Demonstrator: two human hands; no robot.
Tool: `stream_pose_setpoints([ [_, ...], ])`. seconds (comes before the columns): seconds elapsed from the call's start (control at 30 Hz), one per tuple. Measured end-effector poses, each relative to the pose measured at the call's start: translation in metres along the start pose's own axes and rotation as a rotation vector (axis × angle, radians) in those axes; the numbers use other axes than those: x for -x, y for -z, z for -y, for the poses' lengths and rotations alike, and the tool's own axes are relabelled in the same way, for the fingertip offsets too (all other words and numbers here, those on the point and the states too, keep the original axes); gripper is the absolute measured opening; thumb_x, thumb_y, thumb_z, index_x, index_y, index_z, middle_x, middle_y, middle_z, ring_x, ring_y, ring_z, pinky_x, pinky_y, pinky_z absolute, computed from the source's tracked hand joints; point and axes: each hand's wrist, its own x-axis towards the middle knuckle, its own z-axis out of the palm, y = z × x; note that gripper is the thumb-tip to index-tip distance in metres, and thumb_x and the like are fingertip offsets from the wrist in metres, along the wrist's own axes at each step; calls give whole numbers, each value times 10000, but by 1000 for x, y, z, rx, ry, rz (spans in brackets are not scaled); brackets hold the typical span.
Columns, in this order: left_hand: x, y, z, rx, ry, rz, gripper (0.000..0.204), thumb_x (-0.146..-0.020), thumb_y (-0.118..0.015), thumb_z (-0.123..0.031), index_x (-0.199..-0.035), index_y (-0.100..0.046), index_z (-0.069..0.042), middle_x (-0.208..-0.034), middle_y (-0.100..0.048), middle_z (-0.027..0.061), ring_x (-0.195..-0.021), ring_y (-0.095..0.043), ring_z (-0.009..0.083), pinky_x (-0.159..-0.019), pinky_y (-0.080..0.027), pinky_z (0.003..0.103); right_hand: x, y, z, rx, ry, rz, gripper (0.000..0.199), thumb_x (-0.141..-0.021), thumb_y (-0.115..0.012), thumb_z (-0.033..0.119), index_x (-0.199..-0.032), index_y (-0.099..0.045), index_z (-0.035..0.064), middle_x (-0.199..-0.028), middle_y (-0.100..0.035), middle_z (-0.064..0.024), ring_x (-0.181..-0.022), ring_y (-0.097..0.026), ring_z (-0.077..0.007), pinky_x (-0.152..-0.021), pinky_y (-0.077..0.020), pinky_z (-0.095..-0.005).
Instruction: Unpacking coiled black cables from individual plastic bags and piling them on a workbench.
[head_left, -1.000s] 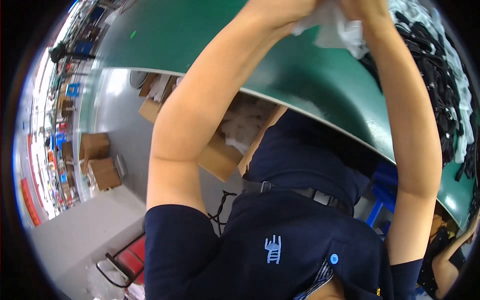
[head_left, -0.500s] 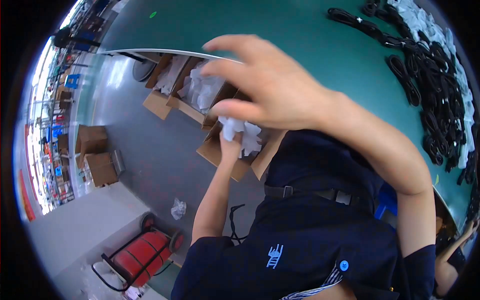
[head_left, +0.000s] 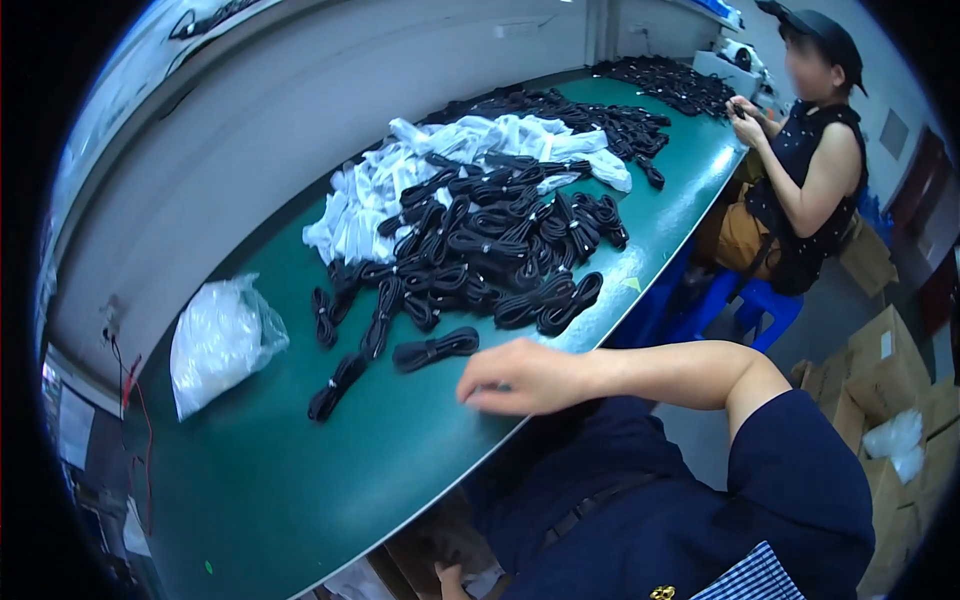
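Note:
My right hand (head_left: 527, 378) hovers over the near edge of a green table (head_left: 420, 440). Its fingers are loosely bent, a gap shows between thumb and forefinger, and nothing is in them. Nearest to it lies a coiled black cable (head_left: 436, 349), tied in the middle. Beyond is a heap of similar cable bundles (head_left: 490, 240), with white plastic bags (head_left: 350, 215) spread behind and partly under it. Of my left hand (head_left: 452, 578) only a small part shows, low under the table edge beside a carton; its fingers are hidden.
A filled clear plastic bag (head_left: 222, 340) sits at the table's left, near the wall. Another person (head_left: 810, 170) is seated at the far right, both hands on something small and dark. Blue stools (head_left: 765, 310) and stacked cartons (head_left: 885, 370) stand on the right.
My view has swung from the floor and open cartons to the tabletop. My right hand has come down near the cable bundles. My left hand, earlier among white bags in a carton, is mostly out of sight.

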Motion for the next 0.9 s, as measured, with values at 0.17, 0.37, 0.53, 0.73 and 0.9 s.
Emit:
stream_pose_setpoints([
  [0.17,-12,116,-100,-42,101,336,437,-860,-547,-305,-1263,-537,-137,-1294,-529,144,-1245,-450,293,-976,-400,391,37,74,-54,91,-290,-396,112,-865,-606,122,-895,-640,19,-750,-633,-52,-649,-574,-80,-582,-460,-244],
  [0.37,66,238,-225,278,-181,138,320,-854,-595,-242,-1058,-625,2,-974,-674,163,-887,-649,308,-802,-500,360,47,170,-141,243,-370,-866,128,-840,-629,148,-892,-652,33,-767,-634,-62,-702,-584,-122,-646,-466,-275],
  [0.53,99,284,-280,532,-346,373,436,-923,-549,-280,-1267,-510,-16,-1170,-588,128,-1025,-574,230,-893,-458,338,87,251,-207,956,-798,-845,243,-772,-674,224,-987,-644,115,-1035,-594,-122,-1026,-547,-318,-872,-449,-423],
  [0.73,121,387,-379,775,-269,702,341,-935,-537,-133,-1243,-516,11,-1124,-608,99,-985,-586,162,-877,-459,293,49,289,-265,863,-861,-647,205,-808,-575,217,-946,-679,108,-956,-668,-141,-894,-640,-325,-795,-501,-438],
  [0.9,95,465,-455,636,-445,466,366,-923,-548,-130,-1253,-498,20,-1161,-596,122,-1036,-569,194,-925,-434,326,28,304,-306,834,-1114,-456,297,-786,-633,315,-977,-685,94,-969,-673,-157,-927,-649,-316,-824,-500,-438],
])
